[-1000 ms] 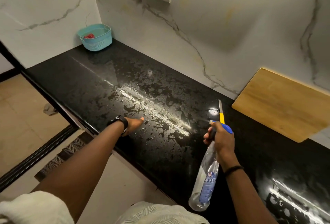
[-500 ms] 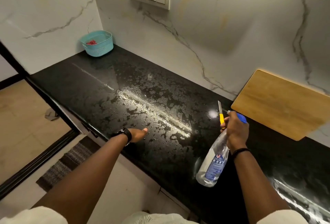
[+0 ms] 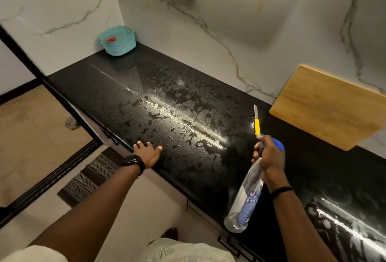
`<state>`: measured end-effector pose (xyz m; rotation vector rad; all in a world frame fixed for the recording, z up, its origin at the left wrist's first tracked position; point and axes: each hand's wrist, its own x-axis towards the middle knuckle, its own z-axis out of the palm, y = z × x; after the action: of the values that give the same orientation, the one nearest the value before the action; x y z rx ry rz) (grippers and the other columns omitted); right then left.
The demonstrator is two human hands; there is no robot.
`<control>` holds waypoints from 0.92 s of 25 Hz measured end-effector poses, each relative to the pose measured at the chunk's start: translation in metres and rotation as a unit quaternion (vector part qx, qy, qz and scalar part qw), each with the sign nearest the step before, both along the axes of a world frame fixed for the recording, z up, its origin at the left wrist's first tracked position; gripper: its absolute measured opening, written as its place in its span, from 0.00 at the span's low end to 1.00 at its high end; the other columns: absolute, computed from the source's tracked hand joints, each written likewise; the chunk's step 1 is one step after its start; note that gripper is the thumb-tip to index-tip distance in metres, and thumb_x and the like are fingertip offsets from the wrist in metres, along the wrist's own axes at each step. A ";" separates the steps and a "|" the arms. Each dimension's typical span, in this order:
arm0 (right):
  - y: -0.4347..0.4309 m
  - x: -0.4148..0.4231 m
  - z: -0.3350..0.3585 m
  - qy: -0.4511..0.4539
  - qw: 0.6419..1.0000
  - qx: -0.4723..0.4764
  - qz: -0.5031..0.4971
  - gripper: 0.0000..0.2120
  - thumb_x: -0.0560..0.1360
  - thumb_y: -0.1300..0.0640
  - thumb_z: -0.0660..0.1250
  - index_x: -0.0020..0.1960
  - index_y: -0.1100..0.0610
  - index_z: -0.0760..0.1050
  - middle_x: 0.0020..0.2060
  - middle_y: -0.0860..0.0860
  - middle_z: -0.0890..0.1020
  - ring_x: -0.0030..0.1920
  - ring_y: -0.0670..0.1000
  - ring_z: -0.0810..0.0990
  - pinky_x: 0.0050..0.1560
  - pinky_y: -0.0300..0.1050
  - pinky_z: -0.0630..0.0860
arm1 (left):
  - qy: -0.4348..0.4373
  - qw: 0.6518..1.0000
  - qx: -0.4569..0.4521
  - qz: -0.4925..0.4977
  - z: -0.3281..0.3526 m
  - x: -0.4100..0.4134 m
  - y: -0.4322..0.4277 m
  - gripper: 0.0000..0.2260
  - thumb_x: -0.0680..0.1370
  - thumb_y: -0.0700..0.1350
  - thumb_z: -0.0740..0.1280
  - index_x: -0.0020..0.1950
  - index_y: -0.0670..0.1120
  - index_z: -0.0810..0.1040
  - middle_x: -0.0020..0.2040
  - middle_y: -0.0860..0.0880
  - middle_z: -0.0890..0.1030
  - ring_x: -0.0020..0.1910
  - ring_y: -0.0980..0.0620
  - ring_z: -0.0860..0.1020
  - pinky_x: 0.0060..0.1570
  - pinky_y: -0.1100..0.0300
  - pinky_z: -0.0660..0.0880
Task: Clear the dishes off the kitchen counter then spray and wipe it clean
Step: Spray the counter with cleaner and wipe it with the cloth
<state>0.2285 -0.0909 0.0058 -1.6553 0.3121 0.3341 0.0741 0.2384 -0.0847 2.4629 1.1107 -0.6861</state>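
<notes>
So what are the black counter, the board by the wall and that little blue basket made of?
The counter looks like polished black stone, perhaps granite: it mirrors the light and the wet film beads on it. The board seems pale wood or bamboo, matte, with faint grain. The basket is likely moulded plastic, teal, with a ribbed wall.

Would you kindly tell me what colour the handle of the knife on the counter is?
Yellow; the knife handle shows best in the head view.
</notes>
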 end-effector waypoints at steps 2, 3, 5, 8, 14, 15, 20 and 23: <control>-0.006 -0.014 0.000 -0.003 0.998 0.013 0.055 0.15 0.80 0.53 0.66 0.36 0.57 0.75 0.26 0.53 0.74 0.25 0.49 0.72 0.29 0.44 0.70 | -0.054 0.997 0.035 -0.031 0.002 -0.010 -0.013 0.29 0.85 0.61 0.47 0.78 0.45 0.64 0.79 0.40 0.63 0.78 0.37 0.59 0.75 0.39 0.59; -0.009 -0.018 0.003 -0.016 0.995 0.007 0.098 0.15 0.80 0.54 0.66 0.36 0.58 0.76 0.27 0.54 0.76 0.25 0.51 0.74 0.29 0.44 0.71 | -0.086 0.994 0.044 -0.047 0.004 -0.013 -0.022 0.27 0.85 0.60 0.48 0.76 0.46 0.68 0.77 0.42 0.68 0.76 0.39 0.63 0.73 0.40 0.63; -0.014 -0.023 0.005 -0.089 0.960 -0.122 0.237 0.17 0.81 0.52 0.66 0.35 0.57 0.78 0.29 0.52 0.82 0.26 0.53 0.78 0.33 0.48 0.75 | -0.124 0.991 0.023 -0.043 0.005 -0.017 -0.041 0.26 0.85 0.61 0.47 0.71 0.48 0.73 0.71 0.44 0.75 0.71 0.41 0.70 0.68 0.42 0.68; -0.018 -0.041 0.003 -0.247 0.830 -0.359 0.347 0.20 0.80 0.42 0.65 0.32 0.51 0.74 0.29 0.47 0.80 0.30 0.49 0.78 0.34 0.44 0.71 | -0.112 0.992 -0.055 -0.002 0.000 -0.025 -0.061 0.35 0.82 0.67 0.41 0.71 0.47 0.74 0.73 0.41 0.74 0.74 0.38 0.68 0.71 0.42 0.66; -0.021 -0.077 -0.018 -0.349 0.771 -0.370 0.383 0.26 0.73 0.31 0.53 0.39 0.52 0.75 0.30 0.46 0.79 0.31 0.51 0.78 0.37 0.49 0.78 | -0.174 0.975 -0.103 0.089 0.013 -0.021 -0.099 0.35 0.83 0.67 0.43 0.74 0.46 0.73 0.73 0.41 0.74 0.73 0.40 0.70 0.73 0.45 0.65; -0.025 -0.079 -0.020 -0.354 0.758 -0.385 0.390 0.27 0.73 0.30 0.51 0.42 0.52 0.76 0.33 0.46 0.81 0.33 0.52 0.79 0.39 0.49 0.79 | -0.186 0.971 -0.115 0.095 0.013 -0.019 -0.107 0.33 0.84 0.64 0.43 0.75 0.45 0.72 0.74 0.41 0.73 0.74 0.40 0.69 0.73 0.46 0.64; -0.063 -0.099 -0.033 -0.409 0.678 -0.411 0.452 0.25 0.74 0.32 0.53 0.37 0.52 0.74 0.28 0.48 0.77 0.28 0.48 0.75 0.32 0.41 0.70 | -0.169 0.970 -0.140 0.104 0.013 -0.013 -0.115 0.36 0.82 0.67 0.41 0.80 0.46 0.65 0.78 0.42 0.66 0.78 0.41 0.63 0.78 0.46 0.57; -0.085 -0.095 -0.035 -0.378 0.693 -0.426 0.441 0.23 0.74 0.33 0.53 0.44 0.50 0.76 0.32 0.47 0.79 0.32 0.48 0.77 0.38 0.44 0.75 | -0.122 0.983 -0.120 0.061 0.014 0.005 -0.118 0.37 0.81 0.70 0.40 0.80 0.50 0.66 0.78 0.42 0.67 0.77 0.41 0.65 0.77 0.45 0.57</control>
<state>0.1340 -0.1756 -0.0292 -2.6188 -1.1942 0.1629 0.0794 0.1200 -0.0710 2.1857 1.0101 -0.4375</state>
